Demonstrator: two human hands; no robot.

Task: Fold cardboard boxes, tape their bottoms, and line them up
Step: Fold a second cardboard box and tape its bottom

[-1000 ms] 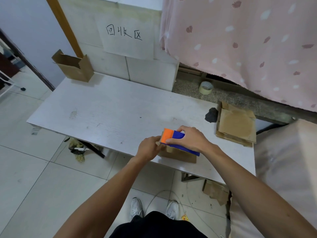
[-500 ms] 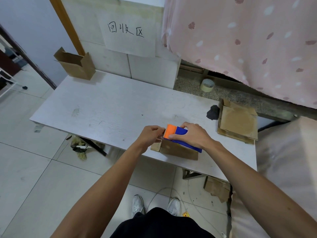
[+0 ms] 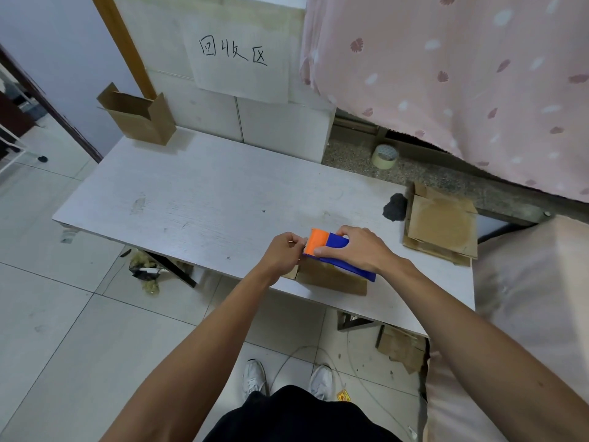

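At table point(image 3: 191, 202) edge, brown box point(image 3: 331, 279), right hand point(image 3: 360, 250) gripping dispenser point(image 3: 331, 240), left hand point(image 3: 283, 253) pinching tape point(image 3: 302, 247)

The right hand point(image 3: 357, 250) and tape dispenser point(image 3: 331, 242) hide the top of the cardboard box point(image 3: 331, 279). Whether the left hand point(image 3: 283, 253) pinches tape is too small to tell

Both bare forearms reach forward, with the hands close together. The right hand point(image 3: 353, 250) grips the tape dispenser point(image 3: 336, 241) from above, thumb along its near side. The left hand point(image 3: 285, 253), fingers curled, pinches a thin strip of tape point(image 3: 292, 242) at the dispenser's toothed end.
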